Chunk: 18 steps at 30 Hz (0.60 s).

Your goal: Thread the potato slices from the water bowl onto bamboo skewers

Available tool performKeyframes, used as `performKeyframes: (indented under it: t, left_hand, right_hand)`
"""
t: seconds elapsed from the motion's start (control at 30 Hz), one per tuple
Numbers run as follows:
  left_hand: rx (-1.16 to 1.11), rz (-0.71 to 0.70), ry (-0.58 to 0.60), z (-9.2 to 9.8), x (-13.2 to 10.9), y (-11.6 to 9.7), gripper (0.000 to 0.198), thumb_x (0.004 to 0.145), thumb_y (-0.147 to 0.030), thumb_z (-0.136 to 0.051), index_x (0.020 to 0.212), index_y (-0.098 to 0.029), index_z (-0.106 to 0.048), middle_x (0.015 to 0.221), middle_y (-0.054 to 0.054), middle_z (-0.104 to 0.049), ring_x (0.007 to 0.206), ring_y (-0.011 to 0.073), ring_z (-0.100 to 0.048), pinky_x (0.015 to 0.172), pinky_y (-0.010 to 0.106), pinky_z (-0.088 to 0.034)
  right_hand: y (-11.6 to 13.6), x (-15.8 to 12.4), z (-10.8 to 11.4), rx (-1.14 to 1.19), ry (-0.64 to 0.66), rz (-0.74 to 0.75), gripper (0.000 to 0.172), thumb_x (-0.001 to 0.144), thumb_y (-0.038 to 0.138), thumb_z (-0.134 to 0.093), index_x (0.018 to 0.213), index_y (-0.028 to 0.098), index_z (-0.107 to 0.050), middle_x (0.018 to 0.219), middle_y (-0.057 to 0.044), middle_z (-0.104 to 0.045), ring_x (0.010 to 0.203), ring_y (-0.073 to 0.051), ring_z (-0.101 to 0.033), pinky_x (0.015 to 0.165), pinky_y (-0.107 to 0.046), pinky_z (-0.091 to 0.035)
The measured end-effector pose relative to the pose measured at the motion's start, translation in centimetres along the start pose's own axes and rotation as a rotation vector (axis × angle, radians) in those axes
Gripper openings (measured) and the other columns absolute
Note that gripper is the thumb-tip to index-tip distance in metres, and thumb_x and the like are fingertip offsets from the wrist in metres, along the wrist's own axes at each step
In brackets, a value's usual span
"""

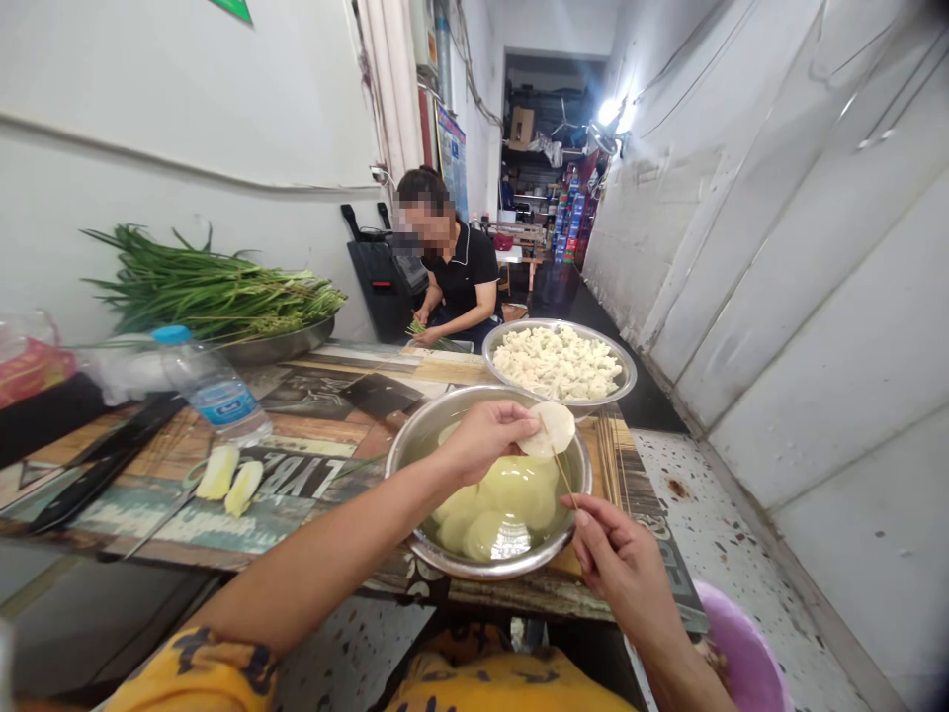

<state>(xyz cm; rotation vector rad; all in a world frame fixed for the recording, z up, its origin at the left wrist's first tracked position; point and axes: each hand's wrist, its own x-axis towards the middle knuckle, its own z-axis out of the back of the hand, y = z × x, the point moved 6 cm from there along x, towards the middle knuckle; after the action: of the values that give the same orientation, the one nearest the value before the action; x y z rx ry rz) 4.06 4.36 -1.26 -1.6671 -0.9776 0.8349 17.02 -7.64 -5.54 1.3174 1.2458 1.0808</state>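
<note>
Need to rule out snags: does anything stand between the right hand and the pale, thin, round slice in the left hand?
Only the thin brown stick, which the right hand holds, spans the gap, its upper end at the slice. Nothing else visible stands between them; the round silver metal basin lies below.

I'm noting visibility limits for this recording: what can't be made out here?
All in the head view:
- Round vegetable slice: one edge, behind the left hand's fingers.
- Skewer: lower end, inside the right hand.
- Purple tub: lower part, cut off by the bottom edge.
- Bottle label: print too small.
</note>
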Motion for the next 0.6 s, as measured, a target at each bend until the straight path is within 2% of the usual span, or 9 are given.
performKeyframes:
  t: [0.1,0.2,0.27,0.33,0.43,0.53,0.6]
  left_hand:
    - [-0.06,0.013,0.003,0.4,0.4,0.0,0.029,0.059,-0.029,-0.079,0.07,-0.011,-0.059,0.069,0.002,-0.063,0.063,0.0105,-0.059,0.065,0.025,-0.047]
    - [-0.101,-0.02,-0.076,1.1,0.5,-0.3,0.03,0.059,-0.031,-0.078,0.07,-0.011,-0.059,0.07,0.002,-0.064,0.064,0.0113,-0.06,0.065,0.026,-0.048]
    - [-0.049,-0.02,-0.096,1.1,0.3,-0.3,0.029,0.059,-0.031,-0.078,0.068,-0.012,-0.058,0.067,0.002,-0.064,0.061,0.0105,-0.059,0.062,0.024,-0.047]
    - [0.087,0.005,-0.012,0.2,-0.2,-0.2,0.026,0.06,-0.03,-0.077,0.066,-0.012,-0.059,0.064,0.002,-0.063,0.058,0.0095,-0.057,0.059,0.023,-0.045]
    - [0.3,0.054,0.247,-1.7,-1.2,0.0,0.023,0.064,-0.032,-0.074,0.066,-0.012,-0.062,0.064,0.003,-0.064,0.059,0.0107,-0.058,0.06,0.023,-0.046]
    - [0.449,0.172,0.474,-2.2,-1.6,0.9,0.024,0.07,-0.037,-0.067,0.079,-0.014,-0.066,0.078,0.006,-0.069,0.069,0.0157,-0.064,0.065,0.027,-0.048]
    - [0.598,0.153,0.468,-1.5,-1.1,1.3,0.028,0.074,-0.038,-0.063,0.091,-0.016,-0.066,0.084,0.007,-0.069,0.073,0.0179,-0.065,0.066,0.028,-0.048]
  right_hand:
    - [-0.1,-0.2,0.3,-0.039,-0.001,0.006,0.041,0.083,0.046,-0.058,0.106,0.012,-0.059,0.049,0.008,-0.04,0.038,-0.005,-0.029,0.037,-0.018,-0.021]
    - [-0.4,-0.5,0.6,-0.107,0.009,0.017,0.041,0.083,0.045,-0.058,0.104,0.011,-0.06,0.05,0.007,-0.042,0.039,-0.006,-0.032,0.036,-0.019,-0.022]
    - [-0.5,-0.6,0.9,-0.143,0.01,0.036,0.039,0.083,0.045,-0.057,0.101,0.011,-0.062,0.049,0.007,-0.04,0.039,-0.006,-0.032,0.036,-0.019,-0.022]
    - [-0.4,-0.5,1.2,-0.163,-0.013,0.063,0.036,0.085,0.043,-0.056,0.099,0.011,-0.063,0.049,0.007,-0.039,0.041,-0.006,-0.032,0.037,-0.019,-0.023]
    - [0.0,-0.3,1.6,-0.186,-0.055,0.106,0.031,0.087,0.04,-0.054,0.097,0.013,-0.064,0.051,0.006,-0.039,0.043,-0.007,-0.033,0.038,-0.019,-0.025]
    - [0.3,-0.1,2.0,-0.197,-0.08,0.127,0.027,0.087,0.038,-0.055,0.095,0.014,-0.064,0.051,0.006,-0.041,0.043,-0.006,-0.034,0.038,-0.018,-0.025]
    - [0.4,0.0,2.5,-0.192,-0.12,0.132,0.027,0.086,0.038,-0.055,0.096,0.014,-0.064,0.051,0.006,-0.04,0.043,-0.006,-0.034,0.038,-0.018,-0.026]
